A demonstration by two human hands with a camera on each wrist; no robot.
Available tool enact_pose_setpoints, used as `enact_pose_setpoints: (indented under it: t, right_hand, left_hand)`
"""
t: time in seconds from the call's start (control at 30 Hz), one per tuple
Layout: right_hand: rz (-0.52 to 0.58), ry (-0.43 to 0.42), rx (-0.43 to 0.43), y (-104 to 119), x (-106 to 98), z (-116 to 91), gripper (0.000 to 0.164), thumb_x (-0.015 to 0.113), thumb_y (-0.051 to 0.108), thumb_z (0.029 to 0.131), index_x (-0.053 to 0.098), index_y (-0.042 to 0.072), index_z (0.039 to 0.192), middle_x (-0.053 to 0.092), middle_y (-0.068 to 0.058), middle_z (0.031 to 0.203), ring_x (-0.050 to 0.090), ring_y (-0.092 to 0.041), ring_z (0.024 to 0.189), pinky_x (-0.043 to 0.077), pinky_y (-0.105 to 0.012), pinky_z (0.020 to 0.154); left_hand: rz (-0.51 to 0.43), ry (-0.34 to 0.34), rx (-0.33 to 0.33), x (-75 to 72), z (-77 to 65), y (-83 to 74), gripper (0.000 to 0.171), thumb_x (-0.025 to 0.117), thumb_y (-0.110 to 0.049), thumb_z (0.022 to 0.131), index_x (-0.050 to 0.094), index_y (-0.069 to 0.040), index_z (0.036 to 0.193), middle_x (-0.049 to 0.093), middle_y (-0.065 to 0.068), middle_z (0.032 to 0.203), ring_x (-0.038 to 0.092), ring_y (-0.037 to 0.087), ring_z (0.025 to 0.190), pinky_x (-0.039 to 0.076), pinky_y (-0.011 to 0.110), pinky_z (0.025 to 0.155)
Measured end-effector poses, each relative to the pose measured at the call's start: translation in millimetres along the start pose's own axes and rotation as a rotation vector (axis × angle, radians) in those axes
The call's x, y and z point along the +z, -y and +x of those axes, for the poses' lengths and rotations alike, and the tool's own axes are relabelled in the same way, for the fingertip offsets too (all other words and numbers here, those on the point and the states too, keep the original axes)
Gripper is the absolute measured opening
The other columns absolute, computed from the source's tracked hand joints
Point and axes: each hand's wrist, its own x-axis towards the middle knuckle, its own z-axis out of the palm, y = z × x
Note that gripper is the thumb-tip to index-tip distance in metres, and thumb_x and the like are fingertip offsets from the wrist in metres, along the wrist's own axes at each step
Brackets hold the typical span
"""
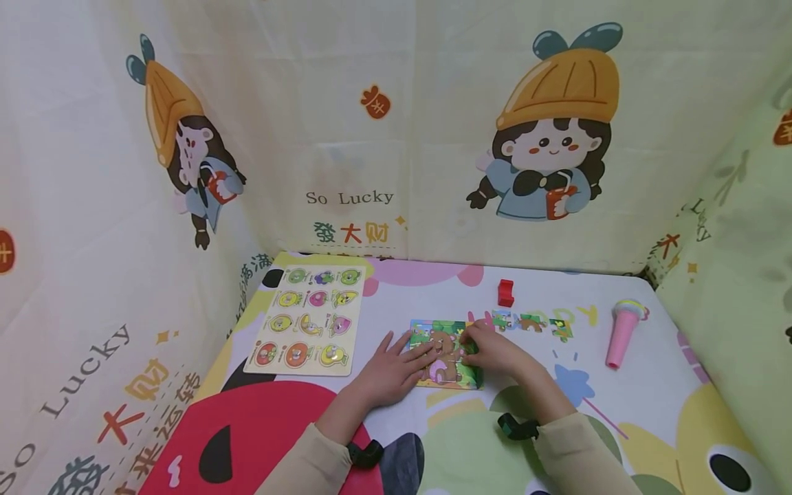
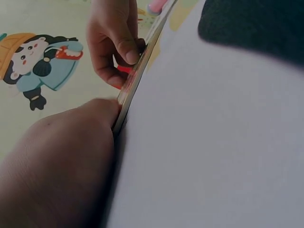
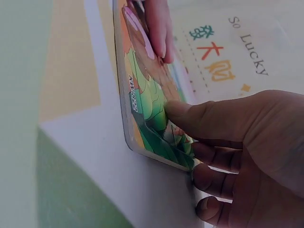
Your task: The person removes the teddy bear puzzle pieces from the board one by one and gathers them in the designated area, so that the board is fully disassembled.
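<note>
One puzzle (image 1: 442, 372) is lying on the counter (image 1: 386, 313), the left hand (image 1: 388, 369) resting spread fingers on it, the right hand (image 1: 496, 349) touching its right edge, fingers bent (whether pinching, I cannot tell); it's probably handling light, stiff, best by edges.

Camera set-up: one distant head view, two close wrist views.
Head: faces forward and down over the white, cartoon-printed worktop (image 1: 433, 292) to the cream printed cloth wall (image 1: 433, 165). Left wrist: low, tilted, skimming the worktop past the left hand (image 1: 391, 371) toward the right hand (image 1: 498, 354). Right wrist: tilted; shares the rectangular brown-bear puzzle (image 1: 442, 371) with head.
</note>
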Motion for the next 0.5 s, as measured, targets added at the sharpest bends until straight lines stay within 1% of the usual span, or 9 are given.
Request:
enact_pose_setpoints:
  t: [0.1,0.23,0.37,0.5]
  right_hand:
    - [0.004,0.01,0.022,1.6,-0.6,1.0,0.032,0.078,0.018,0.085,0.062,0.008,0.11,0.055,-0.006,0.109,0.054,-0.019,0.096,0.053,-0.043,0.095]
    - [0.023,0.021,0.039,1.8,-0.2,2.9,0.032,0.078,0.016,0.085,0.06,0.007,0.109,0.054,-0.006,0.107,0.054,-0.019,0.095,0.053,-0.042,0.093]
    - [0.052,0.027,0.045,2.4,-0.7,3.0,0.032,0.077,0.016,0.085,0.058,0.008,0.109,0.054,-0.005,0.105,0.053,-0.019,0.093,0.052,-0.041,0.092]
    - [0.072,0.026,0.03,1.3,-1.4,1.9,0.033,0.077,0.016,0.086,0.057,0.008,0.111,0.055,-0.006,0.106,0.053,-0.02,0.095,0.052,-0.043,0.092]
  left_hand:
    - [-0.023,-0.004,0.018,0.8,1.5,0.2,0.053,0.029,-0.056,0.104,0.023,-0.043,0.155,0.022,-0.021,0.162,0.016,0.028,0.154,0.015,0.061,0.121]
    - [-0.051,0.01,-0.007,1.1,2.8,-1.0,0.055,0.03,-0.06,0.102,0.025,-0.045,0.154,0.025,-0.021,0.161,0.017,0.027,0.154,0.015,0.061,0.121]
    - [-0.059,0.021,-0.03,0.0,3.4,-3.2,0.055,0.032,-0.062,0.101,0.027,-0.046,0.153,0.026,-0.021,0.161,0.018,0.027,0.154,0.015,0.06,0.121]
    - [-0.062,0.023,-0.041,-1.3,3.6,-4.3,0.056,0.034,-0.062,0.1,0.027,-0.046,0.153,0.027,-0.021,0.161,0.018,0.028,0.154,0.014,0.06,0.122]
